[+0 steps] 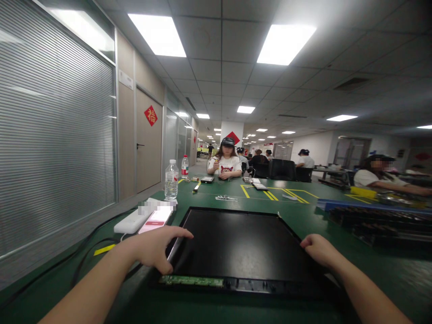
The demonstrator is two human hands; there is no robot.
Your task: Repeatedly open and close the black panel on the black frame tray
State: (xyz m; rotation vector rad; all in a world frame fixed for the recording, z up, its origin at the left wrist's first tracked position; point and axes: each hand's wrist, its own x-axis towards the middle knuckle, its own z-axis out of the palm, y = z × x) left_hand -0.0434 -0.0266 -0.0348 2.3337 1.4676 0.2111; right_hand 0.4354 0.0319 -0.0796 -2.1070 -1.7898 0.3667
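A dark LCD screen panel (239, 243) lies face up in a black frame on the green table in front of me. Along its near edge runs a strip of green circuit board (194, 281). My left hand (158, 247) is at the panel's left side, index finger reaching over the edge and thumb spread apart near the front corner. On the opposite side, my right hand (320, 249) has its fingers closed at the right edge of the panel; its lower fingers are hidden.
Left of the panel are a lit phone (157, 219), a white power strip (130, 220) and black cables (79, 261). A water bottle (171, 180) stands behind them. Dark parts (367, 222) lie at right. One person (225, 162) sits opposite, another (376, 173) at right.
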